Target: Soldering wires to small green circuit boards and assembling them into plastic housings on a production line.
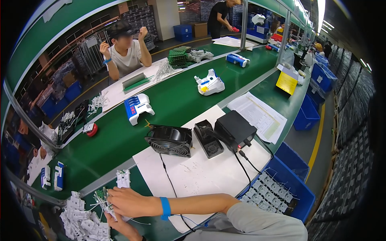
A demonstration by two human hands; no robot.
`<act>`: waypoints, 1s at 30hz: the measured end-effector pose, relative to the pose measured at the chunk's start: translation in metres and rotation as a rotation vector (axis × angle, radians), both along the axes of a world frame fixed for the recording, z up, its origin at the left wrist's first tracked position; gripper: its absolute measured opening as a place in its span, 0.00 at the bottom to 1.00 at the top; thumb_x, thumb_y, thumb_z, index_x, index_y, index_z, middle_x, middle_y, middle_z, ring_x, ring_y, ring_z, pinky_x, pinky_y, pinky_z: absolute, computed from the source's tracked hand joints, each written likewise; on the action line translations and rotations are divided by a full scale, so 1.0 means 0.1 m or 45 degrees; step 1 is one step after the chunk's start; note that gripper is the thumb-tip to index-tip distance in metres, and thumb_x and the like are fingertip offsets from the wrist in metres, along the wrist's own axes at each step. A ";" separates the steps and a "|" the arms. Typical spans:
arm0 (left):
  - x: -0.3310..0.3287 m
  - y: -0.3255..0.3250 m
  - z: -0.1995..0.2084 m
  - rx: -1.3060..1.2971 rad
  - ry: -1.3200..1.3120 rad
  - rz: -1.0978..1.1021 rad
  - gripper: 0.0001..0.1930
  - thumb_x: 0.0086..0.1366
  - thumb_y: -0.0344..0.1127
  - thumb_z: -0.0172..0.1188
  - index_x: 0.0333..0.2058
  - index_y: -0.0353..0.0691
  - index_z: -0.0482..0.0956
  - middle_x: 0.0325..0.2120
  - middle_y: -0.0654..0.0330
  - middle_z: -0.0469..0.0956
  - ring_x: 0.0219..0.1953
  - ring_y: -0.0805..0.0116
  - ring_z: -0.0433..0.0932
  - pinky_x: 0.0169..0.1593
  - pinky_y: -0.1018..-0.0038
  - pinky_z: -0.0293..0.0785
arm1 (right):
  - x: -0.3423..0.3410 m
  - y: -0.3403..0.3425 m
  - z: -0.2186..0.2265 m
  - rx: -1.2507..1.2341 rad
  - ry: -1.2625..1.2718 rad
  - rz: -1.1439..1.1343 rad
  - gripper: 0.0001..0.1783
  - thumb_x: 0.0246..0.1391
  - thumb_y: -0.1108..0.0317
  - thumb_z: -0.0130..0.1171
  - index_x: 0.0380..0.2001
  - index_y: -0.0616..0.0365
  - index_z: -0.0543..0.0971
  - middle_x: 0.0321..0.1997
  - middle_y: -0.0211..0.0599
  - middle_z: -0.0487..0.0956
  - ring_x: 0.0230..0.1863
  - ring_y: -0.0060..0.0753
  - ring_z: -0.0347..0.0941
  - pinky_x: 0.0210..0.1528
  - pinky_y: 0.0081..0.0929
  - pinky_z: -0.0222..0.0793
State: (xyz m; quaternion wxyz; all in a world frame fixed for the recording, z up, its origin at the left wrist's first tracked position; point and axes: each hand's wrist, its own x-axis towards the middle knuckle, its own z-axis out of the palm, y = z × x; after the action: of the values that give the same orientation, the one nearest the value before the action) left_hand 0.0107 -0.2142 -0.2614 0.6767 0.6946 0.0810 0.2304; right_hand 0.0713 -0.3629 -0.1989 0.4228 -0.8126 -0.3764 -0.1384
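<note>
Green conveyor belt (169, 100): running diagonally past your station and carrying white-and-blue housings, one (137, 107) up the line from you and another with a yellow patch (210, 84) farther on; these are lying unattended at the moment.

White work mat (209, 172): lying in front of you with a black cooling fan (169, 140), a black soldering-iron stand (208, 138) and a black power unit (235, 130) along its far edge; nothing on it is being used.

Blue bin (299, 186): sitting at your right, partly filled with white wired parts, judged to be stock.

Pile of white plastic parts (82, 221): heaped at your lower left, just beside your hands; judging by its size, most of the work is waiting.

Small wired part (105, 201): you are holding it over the green bench edge, close to the pile, thin leads trailing from it.

Your right hand (126, 202): reaching across with a blue wrist strap (165, 208), fingers curled loosely onto the wired part.

Your left hand (120, 225): coming up beneath it, fingers pinching at the same part; how firmly you are gripping cannot be told.
</note>
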 end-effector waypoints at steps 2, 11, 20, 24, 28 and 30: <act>0.00 -0.02 -0.02 -0.004 -0.009 0.032 0.16 0.73 0.31 0.53 0.56 0.30 0.68 0.51 0.53 0.76 0.49 0.68 0.77 0.53 0.71 0.74 | -0.02 0.00 0.00 -0.004 0.089 0.072 0.15 0.52 0.68 0.58 0.41 0.68 0.75 0.42 0.49 0.73 0.44 0.50 0.71 0.44 0.44 0.71; 0.00 -0.12 0.06 -0.013 0.028 0.116 0.20 0.73 0.31 0.54 0.59 0.28 0.66 0.52 0.53 0.75 0.49 0.69 0.77 0.54 0.71 0.74 | 0.03 0.03 -0.05 -0.034 0.049 0.073 0.15 0.52 0.67 0.60 0.40 0.66 0.76 0.40 0.47 0.75 0.43 0.49 0.74 0.42 0.42 0.73; 0.01 -0.17 0.03 0.004 0.039 0.236 0.24 0.71 0.29 0.57 0.62 0.27 0.64 0.52 0.52 0.75 0.48 0.68 0.77 0.53 0.72 0.75 | 0.06 -0.03 -0.03 0.002 0.108 -0.014 0.09 0.52 0.67 0.59 0.27 0.64 0.79 0.32 0.44 0.77 0.38 0.49 0.76 0.39 0.46 0.72; 0.03 -0.15 -0.01 -0.064 0.002 0.171 0.26 0.69 0.28 0.61 0.62 0.26 0.63 0.51 0.52 0.74 0.48 0.69 0.76 0.52 0.73 0.74 | 0.10 -0.13 0.13 0.006 0.243 -0.005 0.10 0.51 0.67 0.59 0.24 0.64 0.80 0.31 0.45 0.79 0.37 0.50 0.77 0.39 0.46 0.72; -0.02 -0.18 0.08 -0.066 0.021 0.092 0.26 0.68 0.27 0.62 0.60 0.25 0.63 0.51 0.54 0.73 0.48 0.70 0.75 0.51 0.73 0.75 | 0.14 -0.33 0.27 0.051 0.499 0.119 0.10 0.50 0.67 0.59 0.26 0.64 0.82 0.32 0.48 0.82 0.39 0.51 0.79 0.40 0.44 0.73; -0.02 -0.19 0.11 0.066 0.060 -0.044 0.26 0.70 0.31 0.60 0.60 0.23 0.63 0.53 0.52 0.73 0.48 0.69 0.77 0.51 0.74 0.75 | 0.17 -0.43 0.28 0.051 0.527 0.150 0.10 0.50 0.66 0.59 0.27 0.63 0.83 0.33 0.48 0.82 0.40 0.51 0.79 0.41 0.43 0.73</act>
State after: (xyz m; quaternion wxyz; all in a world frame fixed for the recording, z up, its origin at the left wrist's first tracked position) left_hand 0.0090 -0.2331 -0.2506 0.6603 0.7184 0.0787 0.2042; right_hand 0.0886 -0.4059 -0.1707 0.5147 -0.7916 -0.3256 0.0490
